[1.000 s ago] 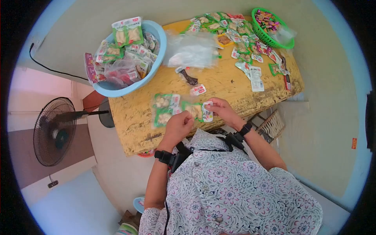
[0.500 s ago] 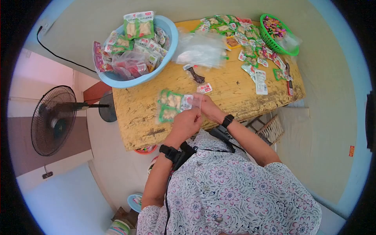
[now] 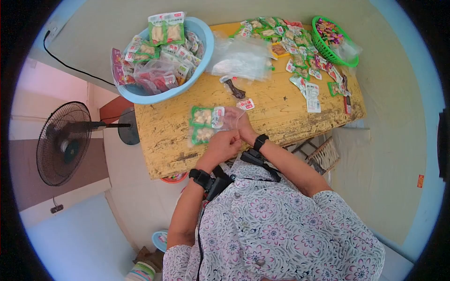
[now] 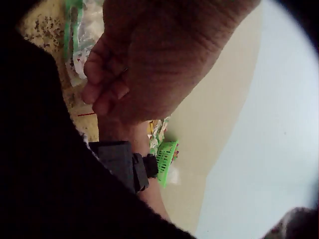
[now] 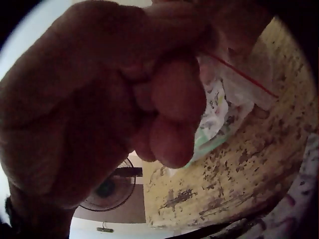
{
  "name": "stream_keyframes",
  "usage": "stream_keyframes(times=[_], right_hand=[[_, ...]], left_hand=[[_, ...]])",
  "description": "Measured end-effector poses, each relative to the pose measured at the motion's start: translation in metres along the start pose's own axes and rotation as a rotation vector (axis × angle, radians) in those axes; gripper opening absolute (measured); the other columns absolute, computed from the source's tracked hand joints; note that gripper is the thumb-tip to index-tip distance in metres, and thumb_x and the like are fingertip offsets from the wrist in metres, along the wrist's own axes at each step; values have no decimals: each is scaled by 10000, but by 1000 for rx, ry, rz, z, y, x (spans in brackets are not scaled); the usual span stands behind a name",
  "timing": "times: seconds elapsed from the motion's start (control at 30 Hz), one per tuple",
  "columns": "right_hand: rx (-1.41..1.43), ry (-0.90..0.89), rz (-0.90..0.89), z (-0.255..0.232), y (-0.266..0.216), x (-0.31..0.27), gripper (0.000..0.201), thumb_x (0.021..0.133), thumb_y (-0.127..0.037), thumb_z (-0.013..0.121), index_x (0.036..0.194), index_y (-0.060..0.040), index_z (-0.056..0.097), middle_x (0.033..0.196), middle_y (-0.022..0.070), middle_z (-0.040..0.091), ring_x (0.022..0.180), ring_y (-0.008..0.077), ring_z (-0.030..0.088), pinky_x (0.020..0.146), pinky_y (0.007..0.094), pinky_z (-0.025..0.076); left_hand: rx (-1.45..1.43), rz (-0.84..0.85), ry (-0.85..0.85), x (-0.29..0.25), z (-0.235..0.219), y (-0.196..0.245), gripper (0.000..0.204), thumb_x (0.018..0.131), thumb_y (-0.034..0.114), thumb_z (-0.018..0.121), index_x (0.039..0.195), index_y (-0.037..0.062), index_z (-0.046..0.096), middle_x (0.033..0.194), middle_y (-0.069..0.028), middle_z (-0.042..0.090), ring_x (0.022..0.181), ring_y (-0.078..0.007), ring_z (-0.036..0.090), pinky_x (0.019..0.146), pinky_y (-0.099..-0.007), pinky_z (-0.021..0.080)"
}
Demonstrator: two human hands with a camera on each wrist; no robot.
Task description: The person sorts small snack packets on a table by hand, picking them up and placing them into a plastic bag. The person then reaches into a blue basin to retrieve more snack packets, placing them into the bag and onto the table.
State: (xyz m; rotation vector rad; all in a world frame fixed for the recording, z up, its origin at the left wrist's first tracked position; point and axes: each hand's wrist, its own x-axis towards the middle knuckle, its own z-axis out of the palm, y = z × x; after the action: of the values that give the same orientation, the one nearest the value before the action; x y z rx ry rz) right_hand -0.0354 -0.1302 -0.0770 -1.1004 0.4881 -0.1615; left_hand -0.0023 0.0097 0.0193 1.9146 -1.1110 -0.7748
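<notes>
Being pinched near its red strip by the curled fingers of the left hand and right hand, the clear bag is held on the surface. Green-edged packets are seen through its film; the one held apart a second ago seems to have been slipped in among them. Beyond, a dark food packet is left untouched, and loose clear bags are piled beside the blue basin.
</notes>
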Motion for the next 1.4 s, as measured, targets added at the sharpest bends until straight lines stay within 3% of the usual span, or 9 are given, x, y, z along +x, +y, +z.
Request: stream_keyframes(times=[0.07, 0.27, 0.47, 0.57, 0.67, 0.87, 1.07, 1.27, 1.4], right_hand=[[-116, 46, 31, 3, -12, -3, 403, 869, -2, 690, 1254, 0, 568, 1012, 71, 675, 799, 145, 661, 656, 305, 575], [-35, -171, -5, 2, -43, -19, 399, 977, -60, 567, 1359, 29, 494, 1239, 118, 611, 1085, 179, 625, 924, 315, 545], [64, -202, 224, -30, -73, -60, 371, 1002, -78, 518, 1361, 13, 490, 1254, 109, 601, 1091, 198, 628, 950, 326, 525], [-57, -24, 271, -50, -95, -76, 386, 1002, -159, 550, 1354, -9, 507, 1220, 122, 613, 1077, 211, 638, 927, 327, 528], [-330, 117, 217, -69, -92, -77, 514, 959, -252, 637, 1391, -28, 471, 1246, 158, 590, 1146, 235, 607, 916, 331, 519], [-615, -58, 156, -53, -52, -75, 1110, 760, -420, 833, 1553, -63, 143, 1387, 283, 459, 1258, 333, 513, 1008, 403, 454], [-540, -33, 77, -12, -74, -69, 1219, 700, -418, 874, 1557, -33, 97, 1361, 298, 483, 1200, 309, 552, 945, 382, 488], [-787, 169, 103, -11, -47, -38, 752, 781, -284, 763, 1377, 49, 446, 1162, 212, 639, 1007, 267, 645, 867, 353, 503], [-620, 145, -158, -28, -17, -22, 371, 812, -202, 724, 1089, 19, 615, 886, 144, 668, 813, 251, 642, 745, 379, 495]], left_hand=[[-56, -29, -13, 0, -2, -2, 160, 830, 188, 644, 846, 33, 607, 701, -136, 605, 630, -260, 588, 589, -378, 454], [-224, -101, 40, -3, -5, -17, 242, 880, 261, 672, 915, 23, 644, 726, -128, 638, 654, -243, 609, 614, -366, 477], [-217, -224, 65, -9, -16, -32, 343, 886, 283, 676, 1087, 7, 650, 855, -139, 687, 727, -237, 636, 698, -346, 513], [-181, -170, 65, -10, -4, -62, 426, 888, 270, 668, 1211, -4, 615, 925, -147, 683, 767, -223, 642, 730, -341, 519], [-215, -187, 5, -4, -2, -73, 531, 890, 235, 655, 1347, -5, 530, 977, -138, 676, 794, -205, 644, 749, -340, 523], [-365, -290, -83, -2, -1, -65, 680, 878, 131, 615, 1492, 14, 348, 1088, -128, 666, 833, -193, 649, 770, -330, 532], [-363, -266, -112, -4, 0, -67, 733, 867, 65, 580, 1529, 28, 266, 1151, -155, 657, 889, -206, 648, 797, -330, 534], [-453, -225, -159, -3, -1, -64, 817, 877, 37, 589, 1573, 133, 172, 1222, -155, 632, 972, -197, 639, 818, -318, 527], [-615, -236, -174, -3, -2, -68, 813, 910, 29, 585, 1580, 190, 153, 1255, -135, 616, 1043, -191, 639, 832, -313, 530]])
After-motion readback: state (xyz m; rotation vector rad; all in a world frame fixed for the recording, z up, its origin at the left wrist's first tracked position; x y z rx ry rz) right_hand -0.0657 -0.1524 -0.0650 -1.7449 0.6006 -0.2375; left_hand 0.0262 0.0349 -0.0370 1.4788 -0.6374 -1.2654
